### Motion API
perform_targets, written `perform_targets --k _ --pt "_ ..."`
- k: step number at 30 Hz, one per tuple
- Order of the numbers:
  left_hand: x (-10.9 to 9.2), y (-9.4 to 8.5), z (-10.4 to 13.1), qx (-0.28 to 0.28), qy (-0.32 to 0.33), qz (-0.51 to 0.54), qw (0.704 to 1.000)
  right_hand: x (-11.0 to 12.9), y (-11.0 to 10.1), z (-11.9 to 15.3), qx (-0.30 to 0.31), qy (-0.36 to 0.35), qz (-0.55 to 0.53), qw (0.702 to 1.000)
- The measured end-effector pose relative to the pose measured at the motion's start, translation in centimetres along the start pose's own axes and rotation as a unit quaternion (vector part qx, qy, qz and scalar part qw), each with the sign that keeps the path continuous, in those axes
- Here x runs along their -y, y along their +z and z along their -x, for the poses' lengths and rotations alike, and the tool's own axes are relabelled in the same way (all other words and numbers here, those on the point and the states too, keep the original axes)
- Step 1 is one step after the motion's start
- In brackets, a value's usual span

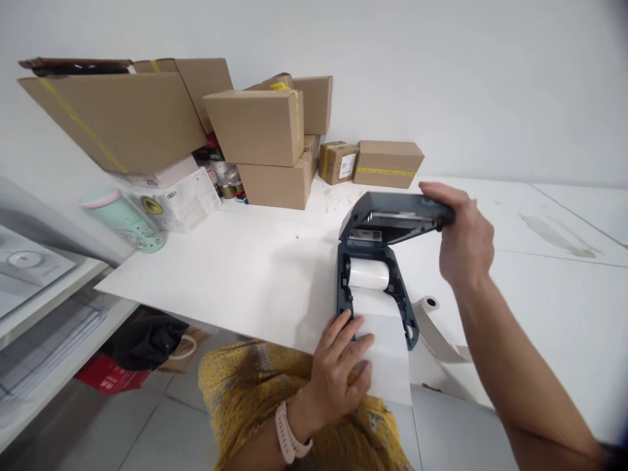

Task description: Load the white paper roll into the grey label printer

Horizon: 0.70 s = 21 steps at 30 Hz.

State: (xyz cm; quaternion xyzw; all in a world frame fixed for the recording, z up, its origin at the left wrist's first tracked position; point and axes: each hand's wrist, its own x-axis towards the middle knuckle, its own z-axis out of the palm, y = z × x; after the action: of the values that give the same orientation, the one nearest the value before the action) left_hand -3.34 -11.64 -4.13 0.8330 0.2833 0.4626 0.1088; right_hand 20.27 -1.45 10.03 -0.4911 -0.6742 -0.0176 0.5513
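A dark grey label printer (345, 278) stands on the white table with its lid (397, 204) raised. Inside sits a white label roll (369, 273). From it a strip of blank labels (387, 353) runs out over the printer's front and hangs past the table edge. My right hand (464, 229) grips the lid's free edge, fingers on top; the thumb is mostly hidden. My left hand (342, 366), with a pale pink watch band on the wrist, lies at the printer's front left corner. Its fingers are spread over the strip's left side.
A narrow paper roll (430, 303), partly unwound, lies right of the printer. Cardboard boxes (260, 131) are stacked at the back left, with smaller boxes (387, 163) behind the printer. A mint tumbler (122, 219) leans near a white box (179, 199). Shelves (49, 307) stand at far left.
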Motion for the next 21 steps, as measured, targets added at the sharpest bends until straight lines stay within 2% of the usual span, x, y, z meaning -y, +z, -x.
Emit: perform_targets --k 2,5,7,10,13,15,17,19,21 --pt "-0.1 -0.1 0.3 -0.035 -0.007 0.010 0.999 1.2 -0.1 4.6 -0.044 -0.028 0.005 0.999" --pt "-0.1 -0.9 0.6 -0.098 -0.037 0.002 0.994 2.1 0.1 11.2 -0.043 -0.043 0.007 0.998" --pt "0.1 -1.7 0.2 -0.141 -0.053 -0.013 0.989 2.2 0.4 14.6 -0.043 -0.037 -0.016 0.998" --pt "0.9 -2.8 -2.3 -0.186 -0.057 -0.026 0.981 2.0 0.9 17.3 -0.043 -0.025 -0.017 0.999" --pt "1.7 -3.1 -6.8 -0.215 -0.021 -0.036 0.976 1.6 1.3 17.8 -0.073 -0.017 -0.010 0.997" --pt "2.2 -2.6 -10.1 -0.189 -0.003 -0.056 0.980 1.4 1.6 17.9 -0.095 -0.023 -0.011 0.995" --pt "2.4 -1.6 -13.1 -0.127 0.007 -0.076 0.989 1.3 1.9 18.2 -0.098 -0.027 -0.010 0.995" --pt "2.4 -0.2 -15.3 -0.066 0.025 -0.097 0.993 1.3 2.1 18.6 -0.094 -0.025 -0.009 0.995" --pt "2.1 1.2 -16.3 0.001 0.032 -0.120 0.992 1.5 2.1 18.9 -0.100 -0.023 -0.004 0.995"
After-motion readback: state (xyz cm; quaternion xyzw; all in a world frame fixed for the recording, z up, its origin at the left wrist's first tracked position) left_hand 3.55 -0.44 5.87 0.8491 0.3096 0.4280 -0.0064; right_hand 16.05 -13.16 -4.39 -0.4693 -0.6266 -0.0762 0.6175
